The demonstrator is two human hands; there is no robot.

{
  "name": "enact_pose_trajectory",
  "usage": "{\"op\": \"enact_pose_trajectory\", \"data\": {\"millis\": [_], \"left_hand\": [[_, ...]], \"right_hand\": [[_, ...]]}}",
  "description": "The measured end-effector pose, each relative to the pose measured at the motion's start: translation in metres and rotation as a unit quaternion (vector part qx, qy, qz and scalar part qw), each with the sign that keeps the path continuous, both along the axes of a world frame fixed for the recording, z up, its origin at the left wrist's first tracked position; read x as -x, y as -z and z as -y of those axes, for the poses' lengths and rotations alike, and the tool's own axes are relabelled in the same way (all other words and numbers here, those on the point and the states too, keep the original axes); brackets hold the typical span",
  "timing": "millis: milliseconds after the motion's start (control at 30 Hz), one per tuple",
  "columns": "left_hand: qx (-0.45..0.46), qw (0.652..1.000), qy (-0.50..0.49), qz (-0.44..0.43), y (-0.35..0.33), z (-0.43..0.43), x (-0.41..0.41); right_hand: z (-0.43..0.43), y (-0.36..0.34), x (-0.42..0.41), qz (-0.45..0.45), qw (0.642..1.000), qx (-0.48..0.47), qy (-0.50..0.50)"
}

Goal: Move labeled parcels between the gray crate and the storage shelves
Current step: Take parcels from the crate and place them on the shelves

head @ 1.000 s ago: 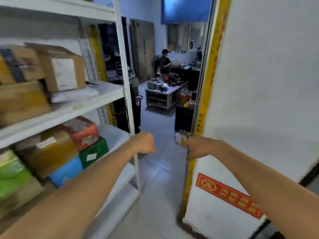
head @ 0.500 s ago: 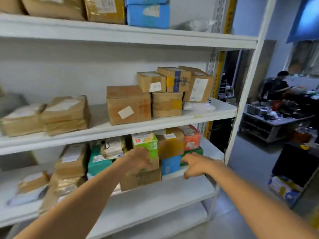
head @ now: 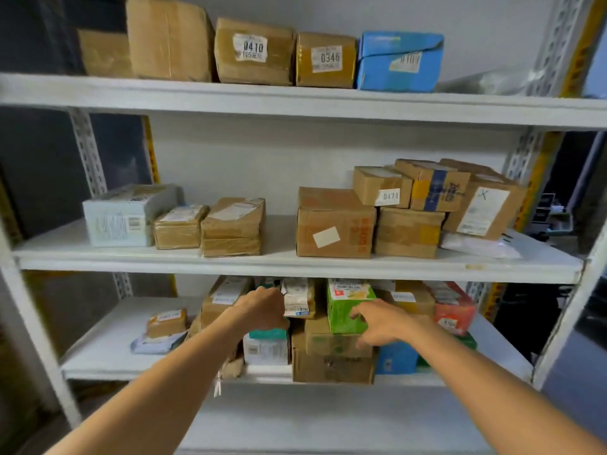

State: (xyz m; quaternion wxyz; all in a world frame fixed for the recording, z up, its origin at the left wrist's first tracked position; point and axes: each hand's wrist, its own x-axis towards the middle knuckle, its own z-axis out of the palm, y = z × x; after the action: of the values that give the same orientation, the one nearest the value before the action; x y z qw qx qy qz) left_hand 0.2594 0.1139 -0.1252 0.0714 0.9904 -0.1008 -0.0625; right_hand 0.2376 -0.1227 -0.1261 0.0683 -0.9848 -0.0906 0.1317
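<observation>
White storage shelves (head: 295, 267) fill the view, stacked with labeled parcels. On the lower shelf (head: 108, 339) my left hand (head: 262, 310) is curled into a fist against a brown parcel with a crumpled white label (head: 297, 298); I see nothing in its grip. My right hand (head: 381, 323) reaches in with relaxed fingers that touch the lower front of a green box (head: 345, 300). The green box sits on a brown carton (head: 331, 369). The gray crate is out of view.
A teal-topped box (head: 266, 348), a blue box (head: 395, 357) and a red box (head: 455, 307) crowd the same shelf. Cartons marked 0410 (head: 253, 50) and 0346 (head: 325, 59) stand on top, 0474 (head: 381, 185) in the middle. The lower shelf's left part holds only small parcels.
My view has swung left from the doorway to face the shelves squarely. Both hands have moved in onto the lower-shelf parcels, and the right hand's fingers have uncurled onto the green box.
</observation>
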Motion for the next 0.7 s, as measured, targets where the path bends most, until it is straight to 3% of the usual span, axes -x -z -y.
{"op": "enact_pose_trajectory", "data": {"millis": [233, 700], "left_hand": [[-0.002, 0.999, 0.009, 0.047, -0.021, 0.032, -0.020], [0.112, 0.972, -0.065, 0.198, -0.073, 0.047, -0.088]], "right_hand": [[0.035, -0.027, -0.009, 0.056, 0.998, -0.016, 0.016], [0.057, -0.077, -0.069, 0.167, 0.977, -0.100, 0.083]]}}
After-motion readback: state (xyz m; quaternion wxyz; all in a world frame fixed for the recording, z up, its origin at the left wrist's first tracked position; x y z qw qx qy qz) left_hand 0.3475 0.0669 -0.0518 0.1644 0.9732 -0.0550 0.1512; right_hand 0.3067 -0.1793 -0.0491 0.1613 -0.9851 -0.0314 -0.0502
